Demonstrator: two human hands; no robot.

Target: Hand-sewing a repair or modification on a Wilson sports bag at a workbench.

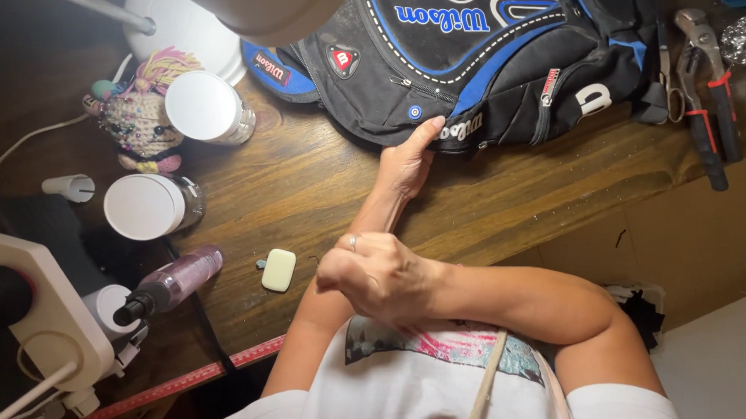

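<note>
- A worn brown wooden table (308,182) fills most of the view, lit from above; its near edge carries a red measuring tape (193,378).
- A black and blue sports bag (477,64) lies at the far side of the table, its top cut off by the frame.
- The left hand (408,161) reaches forward, its fingertips pressed on the bag's lower edge beside a zip; it lies fairly flat and holds nothing.
- The right hand (379,276) is curled into a loose fist close to the chest, crossing over the left forearm; whether it holds anything cannot be told.
- A small pale soap-like block (278,270) lies on the table, left of the right hand.
- Two jars with white lids (146,206) (203,106) stand at the left, near a beaded doll (136,119) and a pink spray bottle (172,283) lying on its side.
- Red-handled pliers (708,89) rest at the far right, partly cut off.
- A white lamp (189,21) at the top is blurred, and the dark left corner hides what stands there.
</note>
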